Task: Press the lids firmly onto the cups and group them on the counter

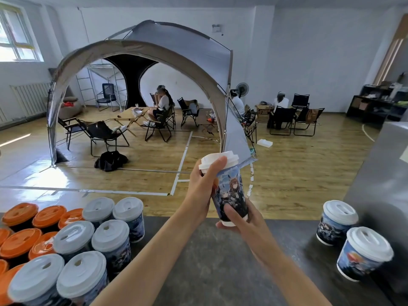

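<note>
Both hands hold one cup [231,188] above the dark counter [209,261]. The left hand [202,186] is curled round its upper wall with a fingertip on the white lid [220,161]. The right hand [242,219] grips its base. The tilted cup is printed blue with cartoon figures, and any lettering is too small to read.

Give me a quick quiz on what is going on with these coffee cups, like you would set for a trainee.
1. True or false: the held cup stands on the counter.
2. Which hand grips its base? A: left hand. B: right hand.
3. Fill in: the leftmost cups have ___ lids.

Key:
1. False. It is held up above the counter.
2. B. The left hand is up at the white lid.
3. Orange.
</note>
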### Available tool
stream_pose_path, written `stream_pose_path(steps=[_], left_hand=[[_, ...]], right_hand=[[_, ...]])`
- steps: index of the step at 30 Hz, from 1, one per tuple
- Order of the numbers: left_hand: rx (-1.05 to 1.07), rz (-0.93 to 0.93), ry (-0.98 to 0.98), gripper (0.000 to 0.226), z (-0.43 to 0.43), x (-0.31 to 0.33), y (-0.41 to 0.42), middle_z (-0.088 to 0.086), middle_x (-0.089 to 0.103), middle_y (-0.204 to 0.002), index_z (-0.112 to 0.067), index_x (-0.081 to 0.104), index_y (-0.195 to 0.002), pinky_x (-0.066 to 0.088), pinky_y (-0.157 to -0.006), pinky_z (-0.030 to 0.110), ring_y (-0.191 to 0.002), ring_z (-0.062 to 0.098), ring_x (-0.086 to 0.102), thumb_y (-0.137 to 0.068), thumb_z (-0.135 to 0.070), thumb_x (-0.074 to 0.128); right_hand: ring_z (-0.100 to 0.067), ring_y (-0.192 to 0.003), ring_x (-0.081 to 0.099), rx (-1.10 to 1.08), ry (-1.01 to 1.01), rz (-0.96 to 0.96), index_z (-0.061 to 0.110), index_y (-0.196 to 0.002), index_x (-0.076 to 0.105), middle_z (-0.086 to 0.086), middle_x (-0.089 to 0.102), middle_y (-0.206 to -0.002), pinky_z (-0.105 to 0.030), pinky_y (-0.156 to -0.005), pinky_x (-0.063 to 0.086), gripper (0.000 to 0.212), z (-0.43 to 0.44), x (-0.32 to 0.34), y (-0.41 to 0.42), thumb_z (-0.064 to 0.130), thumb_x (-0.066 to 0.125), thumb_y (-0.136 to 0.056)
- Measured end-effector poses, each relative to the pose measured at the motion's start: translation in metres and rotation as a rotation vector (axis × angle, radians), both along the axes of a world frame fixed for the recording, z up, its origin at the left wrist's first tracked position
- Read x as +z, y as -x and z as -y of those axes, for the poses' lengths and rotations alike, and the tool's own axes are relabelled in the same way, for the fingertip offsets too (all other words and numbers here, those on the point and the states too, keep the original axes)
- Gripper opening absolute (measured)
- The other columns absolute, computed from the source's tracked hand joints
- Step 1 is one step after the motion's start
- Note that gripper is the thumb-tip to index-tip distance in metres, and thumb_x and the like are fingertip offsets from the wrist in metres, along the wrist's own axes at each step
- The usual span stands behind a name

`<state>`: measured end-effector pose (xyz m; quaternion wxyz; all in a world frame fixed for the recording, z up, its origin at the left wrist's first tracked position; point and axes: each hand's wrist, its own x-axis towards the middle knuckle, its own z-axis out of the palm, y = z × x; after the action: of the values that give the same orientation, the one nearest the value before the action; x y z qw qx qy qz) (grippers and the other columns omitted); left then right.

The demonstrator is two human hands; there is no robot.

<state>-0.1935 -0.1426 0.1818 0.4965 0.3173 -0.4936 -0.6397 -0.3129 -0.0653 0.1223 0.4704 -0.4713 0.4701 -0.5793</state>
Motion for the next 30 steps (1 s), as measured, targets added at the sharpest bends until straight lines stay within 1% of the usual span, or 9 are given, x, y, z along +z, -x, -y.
stream_pose_path(steps=[2,5,10,14,16,18,21,25,30], left_hand=[[-0.065,0.017,-0.01,0.083,0.001,-0.001,-0.002,0.02,0.073,-0.118,-0.007,0.066,-0.126,0.06,-0.088,0.04,-0.109,0.035,0.072,-0.065,-0.061,0.081],[-0.304,-0.029,-0.053,0.06,0.0,0.001,-0.011,0.017,0.072,-0.123,-0.021,0.081,-0.103,0.053,-0.102,0.044,-0.114,0.03,0.07,-0.067,-0.07,0.079],[-0.192,-0.03,-0.008,0.074,0.002,0.002,-0.009,0.02,0.072,-0.12,-0.012,0.071,-0.119,0.057,-0.093,0.041,-0.102,0.03,0.072,-0.063,-0.059,0.077],[-0.285,-0.071,-0.034,0.054,0.004,-0.005,-0.018,0.013,0.075,-0.12,-0.023,0.078,-0.114,0.059,-0.091,0.037,-0.105,0.026,0.073,-0.079,-0.063,0.068],[-0.33,-0.096,-0.053,0.071,0.004,-0.007,-0.025,0.019,0.071,-0.125,-0.018,0.075,-0.122,0.056,-0.095,0.043,-0.109,0.03,0.07,-0.072,-0.069,0.076],[-0.25,-0.085,-0.028,0.089,0.005,-0.009,-0.025,0.024,0.07,-0.121,-0.006,0.066,-0.131,0.058,-0.091,0.044,-0.103,0.032,0.07,-0.065,-0.064,0.08],[-0.086,-0.039,0.052,0.092,0.01,-0.015,-0.022,0.018,0.074,-0.114,-0.003,0.06,-0.132,0.06,-0.084,0.042,-0.099,0.032,0.074,-0.061,-0.058,0.083],[-0.208,-0.082,0.014,0.111,0.006,-0.017,-0.028,0.02,0.074,-0.115,-0.005,0.062,-0.132,0.061,-0.084,0.041,-0.097,0.031,0.074,-0.048,-0.07,0.091],[-0.227,-0.156,-0.017,0.111,0.01,-0.024,-0.034,0.023,0.067,-0.104,0.011,0.052,-0.135,0.052,-0.093,0.051,-0.09,0.035,0.068,-0.066,-0.07,0.084]], right_hand=[[-0.026,-0.088,0.073,-0.032,0.003,0.0,0.016,-0.124,0.064,-0.009,0.074,-0.11,-0.041,-0.077,0.06,0.08,-0.001,-0.001,-0.004,0.062,0.085,-0.061],[-0.024,-0.073,0.07,0.047,-0.024,0.179,-0.002,-0.12,0.063,-0.016,0.072,-0.09,-0.041,-0.066,0.058,0.086,-0.002,0.001,-0.006,0.054,0.087,-0.06],[-0.025,-0.084,0.07,0.047,0.003,0.284,0.0,-0.128,0.06,-0.017,0.072,-0.103,-0.039,-0.07,0.06,0.102,-0.003,-0.001,-0.012,0.062,0.092,-0.054],[-0.027,-0.07,0.067,0.096,-0.01,0.362,-0.005,-0.121,0.062,-0.023,0.067,-0.087,-0.04,-0.063,0.059,0.101,-0.004,-0.002,-0.019,0.065,0.09,-0.053],[-0.027,-0.069,0.065,0.174,-0.014,0.414,-0.003,-0.118,0.064,-0.023,0.065,-0.087,-0.041,-0.062,0.059,0.093,-0.005,-0.001,-0.023,0.064,0.088,-0.059],[-0.027,-0.078,0.068,0.15,-0.009,0.416,0.002,-0.124,0.065,-0.023,0.069,-0.1,-0.041,-0.065,0.06,0.092,-0.005,-0.003,-0.028,0.063,0.088,-0.059],[-0.025,-0.082,0.068,0.006,-0.005,0.292,0.005,-0.129,0.063,-0.02,0.07,-0.109,-0.041,-0.073,0.06,0.099,-0.004,-0.012,-0.035,0.066,0.089,-0.056],[-0.026,-0.079,0.068,-0.003,0.009,0.265,0.005,-0.129,0.062,-0.024,0.069,-0.105,-0.044,-0.072,0.058,0.097,-0.008,-0.018,-0.042,0.065,0.089,-0.058],[-0.028,-0.078,0.066,0.043,-0.029,0.322,-0.001,-0.123,0.065,-0.026,0.069,-0.098,-0.042,-0.068,0.06,0.1,-0.007,-0.016,-0.047,0.065,0.091,-0.053]])
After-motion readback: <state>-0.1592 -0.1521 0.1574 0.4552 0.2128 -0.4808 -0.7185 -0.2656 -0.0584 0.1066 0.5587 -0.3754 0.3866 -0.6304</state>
